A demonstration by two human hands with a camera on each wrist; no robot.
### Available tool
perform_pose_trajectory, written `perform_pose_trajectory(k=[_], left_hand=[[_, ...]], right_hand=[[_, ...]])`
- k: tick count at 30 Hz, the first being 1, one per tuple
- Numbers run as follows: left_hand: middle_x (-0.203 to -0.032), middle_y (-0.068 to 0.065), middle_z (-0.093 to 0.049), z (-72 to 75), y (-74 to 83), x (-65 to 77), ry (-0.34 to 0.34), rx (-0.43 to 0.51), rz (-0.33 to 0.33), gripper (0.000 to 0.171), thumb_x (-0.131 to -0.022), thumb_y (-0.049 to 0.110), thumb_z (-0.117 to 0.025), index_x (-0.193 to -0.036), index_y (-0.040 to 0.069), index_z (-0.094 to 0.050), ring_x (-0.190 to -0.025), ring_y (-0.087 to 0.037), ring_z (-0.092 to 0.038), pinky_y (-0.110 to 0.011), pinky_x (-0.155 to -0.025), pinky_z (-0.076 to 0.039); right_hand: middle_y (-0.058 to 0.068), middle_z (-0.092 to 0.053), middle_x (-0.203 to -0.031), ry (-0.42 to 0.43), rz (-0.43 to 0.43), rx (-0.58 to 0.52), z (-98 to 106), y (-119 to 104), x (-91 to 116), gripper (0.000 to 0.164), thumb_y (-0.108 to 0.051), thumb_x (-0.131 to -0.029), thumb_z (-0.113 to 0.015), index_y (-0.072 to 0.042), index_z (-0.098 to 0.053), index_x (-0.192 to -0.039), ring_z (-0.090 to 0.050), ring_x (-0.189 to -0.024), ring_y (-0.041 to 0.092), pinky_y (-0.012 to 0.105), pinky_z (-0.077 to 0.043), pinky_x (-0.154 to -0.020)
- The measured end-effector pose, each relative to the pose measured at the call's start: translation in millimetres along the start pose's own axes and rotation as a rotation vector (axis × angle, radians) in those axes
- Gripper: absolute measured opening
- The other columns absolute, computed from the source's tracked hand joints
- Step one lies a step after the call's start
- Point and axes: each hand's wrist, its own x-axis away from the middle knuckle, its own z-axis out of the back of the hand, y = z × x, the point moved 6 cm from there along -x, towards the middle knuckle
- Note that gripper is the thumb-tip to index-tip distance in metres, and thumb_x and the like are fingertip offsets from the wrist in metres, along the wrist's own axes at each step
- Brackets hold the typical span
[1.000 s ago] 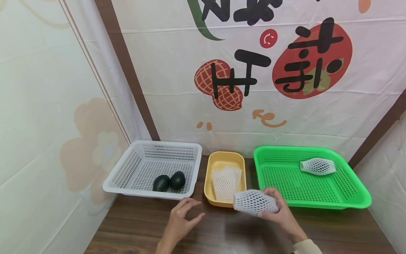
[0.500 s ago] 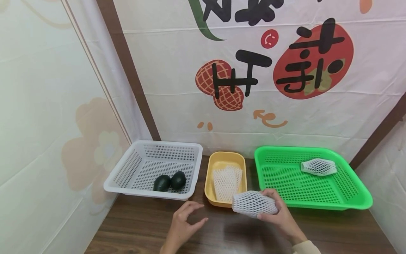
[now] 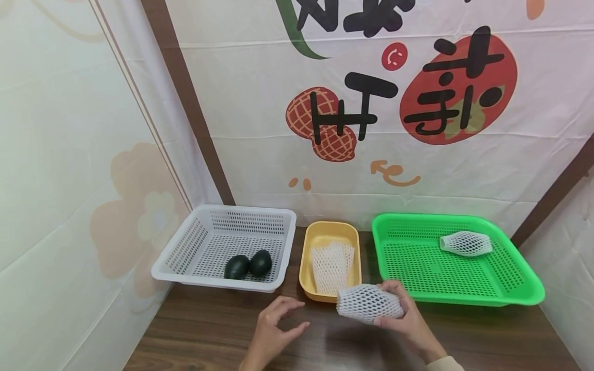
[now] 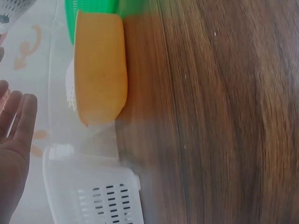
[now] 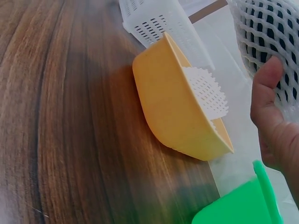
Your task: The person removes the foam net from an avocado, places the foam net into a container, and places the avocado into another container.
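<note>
My right hand (image 3: 406, 322) grips the right end of an avocado in a white foam net sleeve (image 3: 368, 303), held above the table by the front of the yellow tray. Dark skin shows through the mesh in the right wrist view, with my thumb (image 5: 267, 88) pressed along it. My left hand (image 3: 275, 330) hovers to the left, thumb and fingers apart, holding nothing. Flat foam net sleeves (image 3: 331, 265) lie in the yellow tray (image 3: 306, 288). Two bare dark green avocados (image 3: 248, 265) sit in the white basket (image 3: 181, 279) on the left.
On the right stands a green basket (image 3: 431, 296) with one net-wrapped piece (image 3: 466, 243) in it. All the containers line up along the back of the brown wooden table (image 3: 185, 330), against a printed cloth wall (image 3: 250, 165).
My right hand has lowered the wrapped avocado a little and drawn it slightly left. My left hand has shifted right, closer to it. The baskets and their contents stay put.
</note>
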Motion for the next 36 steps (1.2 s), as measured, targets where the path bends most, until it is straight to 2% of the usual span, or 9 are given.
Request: perform_pose_trajectory(k=[3,7,15,22,28,36], left_hand=[[-0.089,-0.007,-0.058,-2.4,11.3,-4.2,-0.03,0.074,0.012,0.042,-0.06,-0.001,-0.079,-0.097,0.011,-0.064,-0.079,-0.013,-0.058,-0.024,-0.061,-0.05],[-0.088,-0.011,-0.058,-6.5,18.6,-6.0,-0.055,0.143,0.024,0.041,-0.06,-0.005,-0.077,-0.097,0.009,-0.063,-0.082,-0.015,-0.058,-0.024,-0.063,-0.05],[-0.089,-0.011,-0.058,-10.2,19.5,-7.0,-0.043,0.169,0.023,0.041,-0.061,-0.005,-0.077,-0.097,0.009,-0.064,-0.081,-0.017,-0.059,-0.03,-0.06,-0.051],[-0.089,-0.012,-0.058,-12.3,19.4,-4.8,-0.043,0.194,0.031,0.036,-0.063,-0.004,-0.076,-0.095,0.009,-0.064,-0.078,-0.025,-0.059,-0.032,-0.059,-0.051],[-0.089,-0.01,-0.058,-13.2,17.6,-2.3,-0.047,0.205,0.056,0.032,-0.065,-0.002,-0.076,-0.093,0.009,-0.065,-0.078,-0.022,-0.06,-0.034,-0.058,-0.051],[-0.09,-0.01,-0.058,-17.1,18.6,-1.6,-0.066,0.251,0.039,0.027,-0.066,-0.003,-0.074,-0.091,0.003,-0.064,-0.08,-0.022,-0.06,-0.031,-0.061,-0.051]], right_hand=[[0.022,-0.033,-0.12,-0.002,-0.009,-0.006,-1,2,1,0.054,0.017,-0.068,-0.061,0.002,-0.035,-0.113,-0.049,-0.098,0.029,0.039,-0.048,-0.073],[0.023,-0.033,-0.119,-0.011,-0.018,-0.026,-3,4,1,0.054,0.017,-0.069,-0.061,0.002,-0.035,-0.113,-0.049,-0.097,0.03,0.039,-0.048,-0.073],[0.022,-0.033,-0.121,-0.012,-0.041,-0.036,-7,11,5,0.053,0.017,-0.069,-0.061,0.002,-0.035,-0.113,-0.049,-0.099,0.03,0.04,-0.047,-0.075],[0.023,-0.035,-0.121,-0.003,-0.079,-0.009,-13,20,9,0.052,0.013,-0.069,-0.063,0.0,-0.036,-0.111,-0.049,-0.099,0.033,0.042,-0.047,-0.074],[0.022,-0.037,-0.118,-0.01,-0.087,-0.004,-18,24,12,0.053,0.014,-0.069,-0.063,0.0,-0.036,-0.112,-0.048,-0.099,0.03,0.04,-0.047,-0.074],[0.025,-0.039,-0.115,-0.025,-0.085,-0.086,-26,25,13,0.053,0.016,-0.069,-0.061,0.003,-0.034,-0.112,-0.048,-0.098,0.031,0.04,-0.047,-0.073]])
